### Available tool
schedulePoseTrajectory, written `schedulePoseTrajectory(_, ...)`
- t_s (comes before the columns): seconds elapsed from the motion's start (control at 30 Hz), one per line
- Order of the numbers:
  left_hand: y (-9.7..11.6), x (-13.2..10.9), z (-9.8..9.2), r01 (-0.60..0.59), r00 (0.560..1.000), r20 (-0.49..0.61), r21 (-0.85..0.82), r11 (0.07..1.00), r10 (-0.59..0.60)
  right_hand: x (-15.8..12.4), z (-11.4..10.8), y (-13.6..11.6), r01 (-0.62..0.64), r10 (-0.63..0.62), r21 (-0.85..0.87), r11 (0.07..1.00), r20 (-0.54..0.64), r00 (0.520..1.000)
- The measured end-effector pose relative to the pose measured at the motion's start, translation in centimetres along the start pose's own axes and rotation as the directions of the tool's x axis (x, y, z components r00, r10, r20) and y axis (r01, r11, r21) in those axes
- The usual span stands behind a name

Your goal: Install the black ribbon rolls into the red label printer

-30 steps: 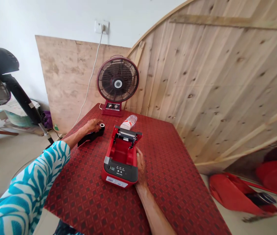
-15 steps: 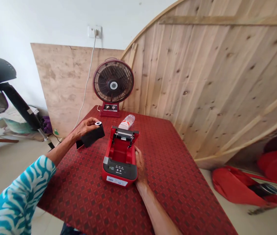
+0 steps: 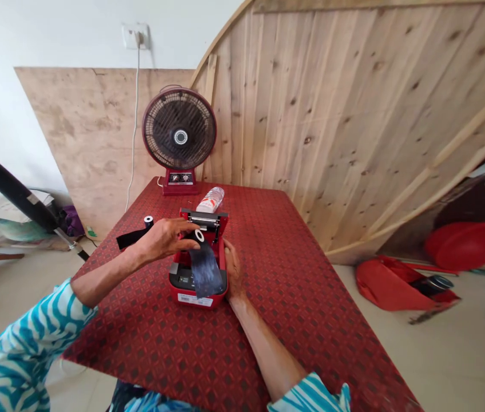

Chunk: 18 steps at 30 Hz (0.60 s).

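Observation:
A red and black printer with its lid raised stands on the red patterned table. My left hand pinches a black roll with a white core, held over the printer's open bay. The roll's loose strip hangs across the front panel. Against the printer's right side rests my right hand, fingers wrapped round its edge and partly hidden. A second black roll lies on the table left of the printer, its strip stretched leftward. Behind the raised lid a clear plastic bottle lies on its side.
At the back of the table stands a dark red fan, near a white cable running to a wall socket. Wooden boards lean on the wall. A red dustpan lies on the floor at the right.
My left hand has moved right with a roll to above the printer, and its strip now drapes over the front. The second roll has come into view. My right hand still holds the printer's side.

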<state>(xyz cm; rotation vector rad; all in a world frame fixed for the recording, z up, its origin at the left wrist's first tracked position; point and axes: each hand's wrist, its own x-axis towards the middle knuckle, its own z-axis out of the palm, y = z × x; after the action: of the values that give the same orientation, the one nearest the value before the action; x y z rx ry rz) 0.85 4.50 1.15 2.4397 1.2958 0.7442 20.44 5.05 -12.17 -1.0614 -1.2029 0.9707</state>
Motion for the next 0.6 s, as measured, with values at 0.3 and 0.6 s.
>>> schedulePoseTrajectory(0.3, 2.8, 1.1, 2.4, 0.003, 0.970, 0.218, 0.415, 0.910, -0.103, 0.0, 0.1, -0.6, 0.013, -0.013, 0.022, 1.000, -0.007, 1.000)
schedulePoseTrajectory(0.6, 2.1, 3.3, 2.7, 0.003, 0.933, 0.326, 0.422, 0.907, -0.154, 0.0, 0.0, -0.8, 0.035, -0.035, -0.001, 0.999, -0.003, 0.999)
